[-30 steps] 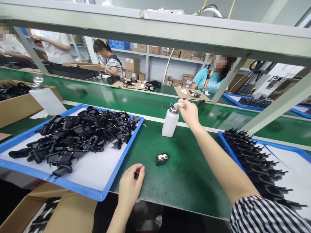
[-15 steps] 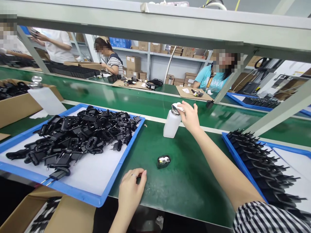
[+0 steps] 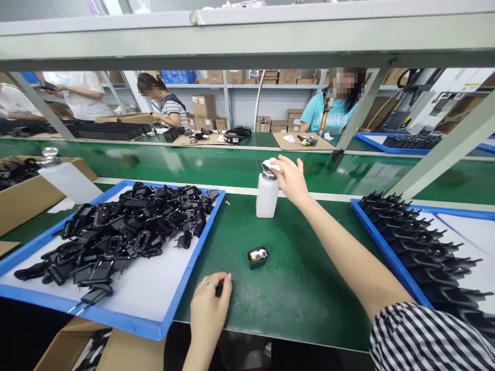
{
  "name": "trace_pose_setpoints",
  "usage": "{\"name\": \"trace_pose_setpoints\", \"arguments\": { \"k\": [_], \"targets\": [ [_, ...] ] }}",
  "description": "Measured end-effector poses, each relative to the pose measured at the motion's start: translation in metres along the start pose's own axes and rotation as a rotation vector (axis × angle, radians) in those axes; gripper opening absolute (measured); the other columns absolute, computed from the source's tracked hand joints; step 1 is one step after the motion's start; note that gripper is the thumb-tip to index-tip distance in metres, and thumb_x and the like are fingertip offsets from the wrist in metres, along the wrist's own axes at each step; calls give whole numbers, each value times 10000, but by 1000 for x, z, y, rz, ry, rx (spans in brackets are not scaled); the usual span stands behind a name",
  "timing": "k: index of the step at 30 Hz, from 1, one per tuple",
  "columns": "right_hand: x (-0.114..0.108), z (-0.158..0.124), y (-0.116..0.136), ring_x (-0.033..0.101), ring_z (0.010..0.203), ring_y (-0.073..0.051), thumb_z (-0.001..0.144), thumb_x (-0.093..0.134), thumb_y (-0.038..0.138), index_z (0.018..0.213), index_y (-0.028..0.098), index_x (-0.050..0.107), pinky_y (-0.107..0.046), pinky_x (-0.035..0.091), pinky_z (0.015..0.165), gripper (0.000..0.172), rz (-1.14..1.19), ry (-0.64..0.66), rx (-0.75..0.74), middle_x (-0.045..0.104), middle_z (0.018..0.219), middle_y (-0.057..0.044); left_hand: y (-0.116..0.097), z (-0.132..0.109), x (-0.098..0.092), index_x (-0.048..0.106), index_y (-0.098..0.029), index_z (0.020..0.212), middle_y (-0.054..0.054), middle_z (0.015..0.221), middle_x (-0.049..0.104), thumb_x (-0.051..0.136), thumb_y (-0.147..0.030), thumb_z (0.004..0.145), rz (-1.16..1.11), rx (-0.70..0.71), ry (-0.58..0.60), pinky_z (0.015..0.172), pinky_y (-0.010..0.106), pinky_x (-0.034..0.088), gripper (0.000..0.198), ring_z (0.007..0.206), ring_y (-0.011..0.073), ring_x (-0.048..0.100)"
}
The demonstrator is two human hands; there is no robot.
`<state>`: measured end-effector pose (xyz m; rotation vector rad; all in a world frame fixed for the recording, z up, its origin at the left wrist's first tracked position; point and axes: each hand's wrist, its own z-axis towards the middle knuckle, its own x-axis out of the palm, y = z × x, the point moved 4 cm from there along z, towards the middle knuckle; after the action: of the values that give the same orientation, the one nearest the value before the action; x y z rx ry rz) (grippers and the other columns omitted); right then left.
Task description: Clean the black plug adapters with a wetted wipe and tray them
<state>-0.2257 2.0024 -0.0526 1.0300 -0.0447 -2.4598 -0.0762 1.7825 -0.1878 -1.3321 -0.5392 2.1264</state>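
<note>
Left hand [image 3: 209,305] rests curled on the smooth green table [image 3: 305,293]; I cannot tell if it pinches anything. Past it lies a small black plug [image 3: 258,256], label too tiny to read. Farther, right hand [image 3: 291,179] pinches a white cloth [image 3: 275,166] onto the shiny top of a plastic bottle [image 3: 266,200].

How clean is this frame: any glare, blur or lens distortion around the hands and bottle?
Head view: even light, faint shadows; right hand, white wipe, bottle and left hand all sharp; pale glare streaks the green belt behind; wide-angle stretch shows toward the corners.
</note>
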Motion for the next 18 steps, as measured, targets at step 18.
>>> {"name": "trace_pose_setpoints", "arguments": {
  "k": [18],
  "targets": [
    [-10, -8, 4, 339, 1129, -219, 758, 288, 99, 1040, 183, 472, -523, 133, 931, 347, -73, 105, -74, 497, 1126, -95, -2, 3, -2, 553, -184, 653, 28, 638, 604, 384, -423, 743, 22, -42, 12, 543, 246, 422, 307, 597, 153, 559]
  ]
}}
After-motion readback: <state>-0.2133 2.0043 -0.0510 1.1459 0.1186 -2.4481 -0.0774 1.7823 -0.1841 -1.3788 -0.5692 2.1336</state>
